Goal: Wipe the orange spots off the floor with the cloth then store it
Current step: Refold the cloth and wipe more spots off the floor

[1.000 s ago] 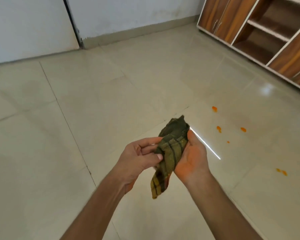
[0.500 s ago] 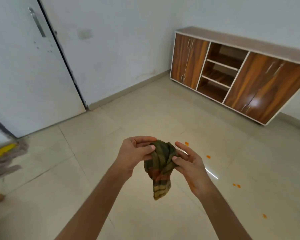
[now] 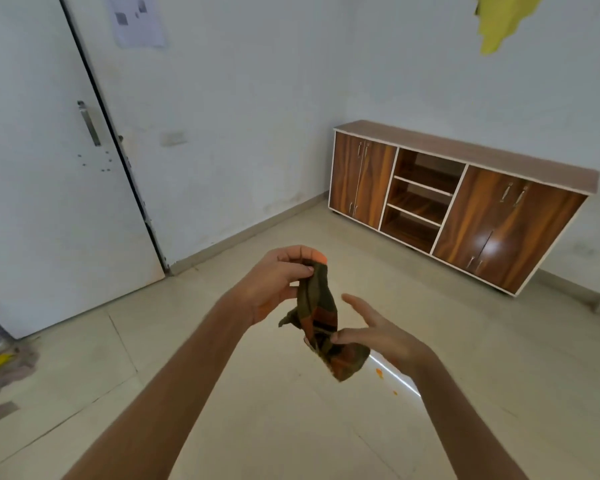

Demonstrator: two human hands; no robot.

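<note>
A dark green and orange checked cloth [image 3: 321, 317] hangs crumpled in mid-air in front of me. My left hand [image 3: 278, 282] pinches its upper end between thumb and fingers. My right hand [image 3: 378, 332] pinches the lower part with thumb and forefinger, the other fingers spread. An orange spot [image 3: 379, 373] and a smaller fleck [image 3: 395, 393] show on the beige tiled floor [image 3: 291, 410] just below my right hand. Other spots are hidden or out of view.
A wooden cabinet [image 3: 361, 181] with open middle shelves [image 3: 418, 199] stands against the right wall. A white door [image 3: 49, 185] is at the left. A mop-like bundle with a yellow part [image 3: 0, 372] lies at the far left edge.
The view has tilted upward, showing more wall and cabinet and fewer spots. My hands have drawn apart along the cloth, left hand higher, right hand lower.
</note>
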